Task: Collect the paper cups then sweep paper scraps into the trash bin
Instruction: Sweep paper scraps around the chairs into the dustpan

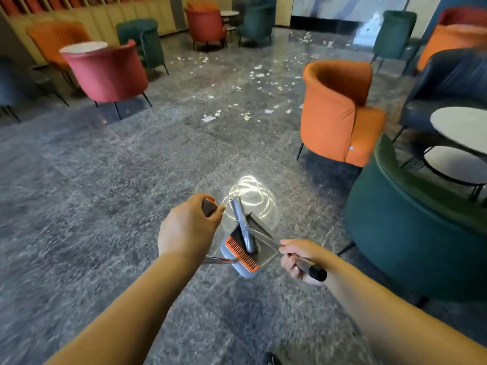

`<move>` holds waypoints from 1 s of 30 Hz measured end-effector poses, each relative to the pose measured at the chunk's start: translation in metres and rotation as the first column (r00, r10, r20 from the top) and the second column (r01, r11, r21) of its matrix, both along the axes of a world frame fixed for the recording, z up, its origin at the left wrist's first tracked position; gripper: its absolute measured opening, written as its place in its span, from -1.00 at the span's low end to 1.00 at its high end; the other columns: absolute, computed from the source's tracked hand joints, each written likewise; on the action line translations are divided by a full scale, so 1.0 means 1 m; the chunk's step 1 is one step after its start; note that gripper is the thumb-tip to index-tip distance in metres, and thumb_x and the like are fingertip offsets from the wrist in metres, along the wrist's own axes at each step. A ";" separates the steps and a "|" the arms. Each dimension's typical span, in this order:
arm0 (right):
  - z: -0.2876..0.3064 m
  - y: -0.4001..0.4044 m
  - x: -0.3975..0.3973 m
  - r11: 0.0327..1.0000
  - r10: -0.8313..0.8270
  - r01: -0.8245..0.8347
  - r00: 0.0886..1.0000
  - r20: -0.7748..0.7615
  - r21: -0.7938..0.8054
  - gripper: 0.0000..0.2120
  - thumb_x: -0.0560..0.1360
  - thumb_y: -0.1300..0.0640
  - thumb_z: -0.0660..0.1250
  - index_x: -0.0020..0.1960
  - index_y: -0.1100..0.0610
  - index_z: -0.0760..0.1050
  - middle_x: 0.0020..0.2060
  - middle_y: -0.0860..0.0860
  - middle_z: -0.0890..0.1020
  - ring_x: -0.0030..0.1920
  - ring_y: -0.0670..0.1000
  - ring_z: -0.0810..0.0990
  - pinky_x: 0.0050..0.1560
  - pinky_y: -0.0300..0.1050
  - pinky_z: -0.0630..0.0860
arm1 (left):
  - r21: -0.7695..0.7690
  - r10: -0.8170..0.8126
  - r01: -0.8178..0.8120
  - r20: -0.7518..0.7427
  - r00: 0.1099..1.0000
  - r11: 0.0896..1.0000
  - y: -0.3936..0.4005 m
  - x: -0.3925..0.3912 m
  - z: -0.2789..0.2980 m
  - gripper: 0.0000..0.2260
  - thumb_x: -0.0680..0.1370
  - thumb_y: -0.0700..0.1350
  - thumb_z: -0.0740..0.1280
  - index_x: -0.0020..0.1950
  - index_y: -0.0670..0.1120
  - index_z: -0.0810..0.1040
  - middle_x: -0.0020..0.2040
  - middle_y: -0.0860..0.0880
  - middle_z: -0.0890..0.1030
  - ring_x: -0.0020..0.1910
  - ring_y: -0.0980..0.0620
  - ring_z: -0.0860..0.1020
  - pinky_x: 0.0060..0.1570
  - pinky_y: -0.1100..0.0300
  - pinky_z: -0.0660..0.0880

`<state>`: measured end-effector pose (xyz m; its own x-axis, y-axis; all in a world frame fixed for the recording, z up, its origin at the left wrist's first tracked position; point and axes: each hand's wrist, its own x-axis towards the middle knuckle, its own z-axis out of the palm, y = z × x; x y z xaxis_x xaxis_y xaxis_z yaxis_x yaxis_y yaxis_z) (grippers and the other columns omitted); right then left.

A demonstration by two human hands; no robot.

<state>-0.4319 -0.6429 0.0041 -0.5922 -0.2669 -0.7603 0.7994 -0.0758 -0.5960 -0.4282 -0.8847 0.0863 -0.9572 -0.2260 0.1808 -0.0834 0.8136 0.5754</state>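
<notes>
Head view, only one we get. Our left hand [189, 227] has its grip curled round the top end of a handle [208, 206], dark with an orange edge; we judge it the dustpan's, though the shaft below is mostly hidden by the wrist. Our right hand [297, 259] has its grip closed round a thin shaft with a black end cap [317, 272], which we judge to be the broom handle. Both tools hang low in front of us over the grey marble floor [105, 193]. The dustpan [245, 251] is grey with an orange comb strip, and the grey broom head [243, 227] sits in or against it; exact contact is blurred.

Paper scraps [247, 115] lie scattered on the floor well ahead, between the red chair [110, 75] and the orange chair [340, 111], with more further back. No paper cups or trash bin that we can make out.

Handling, as judgement: scraps look very light and flat, so they will flutter and slide on the glossy floor; short, slow strokes toward the pan. Broom and pan look like light stiff plastic on thin shafts; hold the shafts high as now for reach, lower for control. The pan lip must sit flush to the floor or scraps slip under.
</notes>
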 end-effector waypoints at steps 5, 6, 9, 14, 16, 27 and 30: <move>0.002 -0.006 -0.083 1.000 0.017 -0.017 1.000 0.001 0.000 -0.60 0.63 0.17 0.11 0.45 0.03 0.16 -0.49 -0.06 0.36 -0.56 -0.17 0.38 -0.56 -0.35 0.25 | -0.006 0.048 -0.048 -0.008 0.999 0.999 -0.008 -0.070 0.006 -0.82 0.49 0.20 0.35 -0.04 0.13 0.52 -0.17 0.08 0.62 -0.21 -0.02 0.53 -0.28 0.16 0.38; 0.002 -0.009 -0.095 1.000 0.024 -0.024 1.000 -0.004 -0.003 -0.59 0.63 0.18 0.11 0.45 0.03 0.15 -0.50 -0.06 0.37 -0.56 -0.18 0.38 -0.57 -0.36 0.25 | 0.001 0.055 -0.055 -0.009 0.998 0.999 -0.011 -0.082 0.007 -0.82 0.49 0.19 0.36 -0.04 0.13 0.53 -0.16 0.07 0.63 -0.21 -0.02 0.53 -0.28 0.16 0.37; 0.000 -0.022 -0.143 1.000 0.014 -0.014 1.000 -0.002 -0.015 -0.61 0.62 0.18 0.13 0.43 0.00 0.21 -0.50 -0.05 0.40 -0.55 -0.17 0.39 -0.59 -0.35 0.28 | 0.014 0.079 -0.079 -0.010 0.997 0.997 -0.029 -0.129 0.009 -0.83 0.49 0.19 0.36 -0.03 0.14 0.53 -0.15 0.08 0.63 -0.24 0.01 0.48 -0.29 0.18 0.33; -0.006 -0.054 -0.225 1.000 -0.009 0.009 1.000 0.001 -0.015 -0.58 0.61 0.19 0.17 0.44 0.00 0.21 -0.45 -0.03 0.41 -0.53 -0.16 0.41 -0.59 -0.33 0.32 | 0.000 0.071 -0.071 -0.018 0.997 0.997 -0.064 -0.211 0.003 -0.81 0.48 0.20 0.36 -0.01 0.14 0.54 -0.13 0.07 0.64 -0.15 -0.05 0.57 -0.26 0.18 0.34; -0.006 -0.070 -0.257 1.000 -0.013 0.013 1.000 0.001 -0.005 -0.56 0.61 0.18 0.17 0.46 0.00 0.20 -0.45 -0.04 0.41 -0.53 -0.16 0.40 -0.59 -0.33 0.32 | 0.002 0.061 -0.061 -0.018 0.998 0.998 -0.081 -0.247 0.003 -0.81 0.49 0.20 0.37 -0.01 0.14 0.54 -0.14 0.07 0.63 -0.18 -0.04 0.54 -0.29 0.19 0.31; 0.004 -0.146 -0.425 0.998 -0.058 0.058 0.998 -0.008 0.029 -0.56 0.64 0.19 0.13 0.49 0.01 0.17 -0.46 -0.04 0.35 -0.56 -0.17 0.37 -0.60 -0.35 0.29 | -0.009 -0.029 0.029 -0.024 0.999 1.000 -0.155 -0.436 0.004 -0.83 0.48 0.19 0.36 -0.06 0.13 0.53 -0.26 0.17 0.51 -0.24 0.01 0.51 -0.32 0.20 0.33; 0.000 -0.151 -0.473 0.997 -0.071 0.071 0.997 -0.001 0.020 -0.57 0.63 0.20 0.13 0.47 0.00 0.19 -0.45 -0.03 0.36 -0.56 -0.17 0.37 -0.58 -0.34 0.29 | 0.001 -0.026 0.026 -0.025 0.999 1.000 -0.161 -0.485 -0.001 -0.83 0.48 0.20 0.36 -0.05 0.16 0.53 -0.28 0.20 0.47 -0.26 0.05 0.47 -0.38 0.25 0.29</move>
<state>-0.9046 -0.7938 0.0039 -0.6095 -0.2088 -0.7648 0.7921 -0.1202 -0.5985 -0.9132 -1.0460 0.0856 -0.9580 -0.2011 0.2047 -0.0476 0.8148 0.5778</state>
